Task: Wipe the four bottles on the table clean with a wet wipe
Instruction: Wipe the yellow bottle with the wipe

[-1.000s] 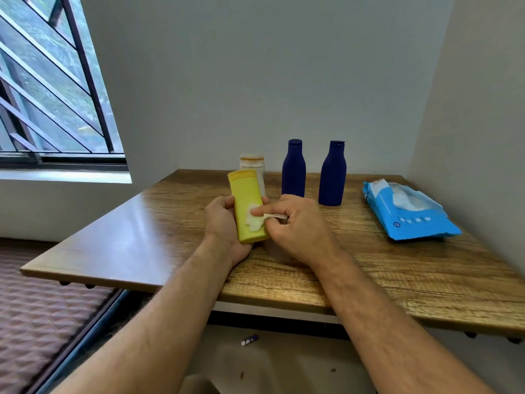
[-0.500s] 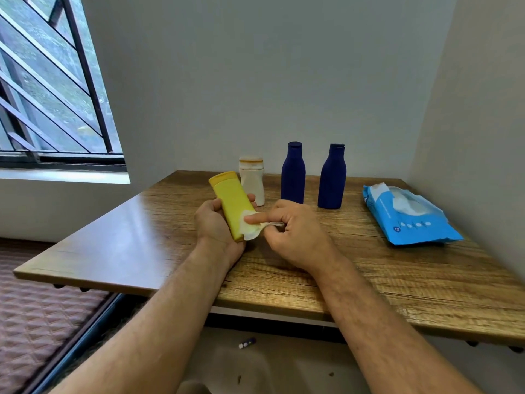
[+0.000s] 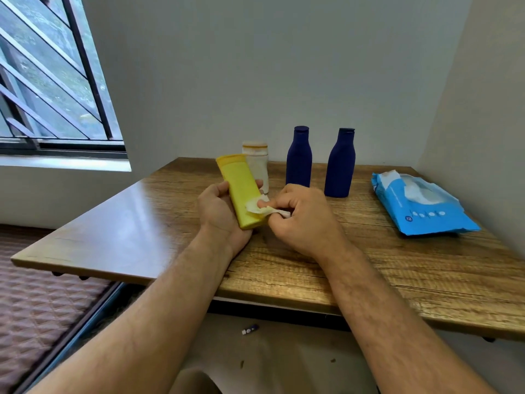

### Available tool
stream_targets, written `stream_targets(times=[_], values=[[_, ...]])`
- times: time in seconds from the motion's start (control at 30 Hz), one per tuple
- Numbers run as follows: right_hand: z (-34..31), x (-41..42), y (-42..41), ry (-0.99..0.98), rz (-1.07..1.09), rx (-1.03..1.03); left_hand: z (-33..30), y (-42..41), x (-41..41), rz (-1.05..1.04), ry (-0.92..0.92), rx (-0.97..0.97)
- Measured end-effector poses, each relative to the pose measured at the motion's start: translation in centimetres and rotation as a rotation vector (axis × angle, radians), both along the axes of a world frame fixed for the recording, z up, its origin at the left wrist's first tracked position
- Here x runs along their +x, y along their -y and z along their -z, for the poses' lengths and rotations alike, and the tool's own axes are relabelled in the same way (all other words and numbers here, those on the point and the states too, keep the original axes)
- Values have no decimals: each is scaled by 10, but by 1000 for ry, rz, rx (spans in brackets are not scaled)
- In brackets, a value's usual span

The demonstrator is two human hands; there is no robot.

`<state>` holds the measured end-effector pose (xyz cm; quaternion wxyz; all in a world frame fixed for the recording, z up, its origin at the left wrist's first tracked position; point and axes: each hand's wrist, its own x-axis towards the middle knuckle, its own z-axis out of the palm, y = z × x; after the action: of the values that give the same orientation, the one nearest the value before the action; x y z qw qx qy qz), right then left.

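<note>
My left hand [image 3: 218,213] grips a yellow bottle [image 3: 240,186] above the wooden table [image 3: 383,268], tilted with its cap up and to the left. My right hand [image 3: 301,216] pinches a small white wet wipe [image 3: 257,210] and presses it against the bottle's lower right side. Behind them a white bottle [image 3: 258,163] with a pale orange cap stands partly hidden by the yellow one. Two dark blue bottles [image 3: 299,157] [image 3: 340,164] stand upright further right at the back of the table.
A blue pack of wet wipes [image 3: 426,206] lies open at the right, near the side wall. A barred window [image 3: 51,81] is at the left. A small object [image 3: 250,329] lies on the floor under the table's front edge.
The yellow bottle has tilted from near upright to leaning left. The wipe has slid down toward the bottle's lower end.
</note>
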<state>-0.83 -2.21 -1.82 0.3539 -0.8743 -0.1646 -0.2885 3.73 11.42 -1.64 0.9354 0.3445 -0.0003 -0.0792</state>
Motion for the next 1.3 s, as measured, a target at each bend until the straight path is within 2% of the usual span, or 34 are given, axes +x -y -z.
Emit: stream_targets(times=[0.07, 0.17, 0.27, 0.4, 0.53, 0.63, 0.8, 0.93, 1.17, 1.3], values=[[2, -1, -1, -7, -37, 5, 3, -2, 2, -15, 6, -66], [2, -3, -2, -21, -64, 12, 4, -5, 4, 15, 25, -61], [-1, -2, -3, -25, -36, 36, 2, -1, -3, 120, 73, 0], [-3, -1, -1, 87, 36, 179, 1, 2, -16, 318, 145, 135], [-5, 1, 1, 188, 137, 216, -2, 6, -21, 371, 166, 192], [-4, 1, 2, 171, 103, 217, -2, 6, -22, 350, 156, 200], [2, -1, -1, -28, -79, 43, 3, 2, -10, 161, 67, 154], [0, -2, -1, -36, -99, -21, 4, 1, -6, 99, 72, 122], [-5, -1, 2, 212, 164, 261, 3, 9, -16, 199, 226, 280], [-4, 1, 4, 217, 191, 286, 1, 11, -17, 153, 203, 309]])
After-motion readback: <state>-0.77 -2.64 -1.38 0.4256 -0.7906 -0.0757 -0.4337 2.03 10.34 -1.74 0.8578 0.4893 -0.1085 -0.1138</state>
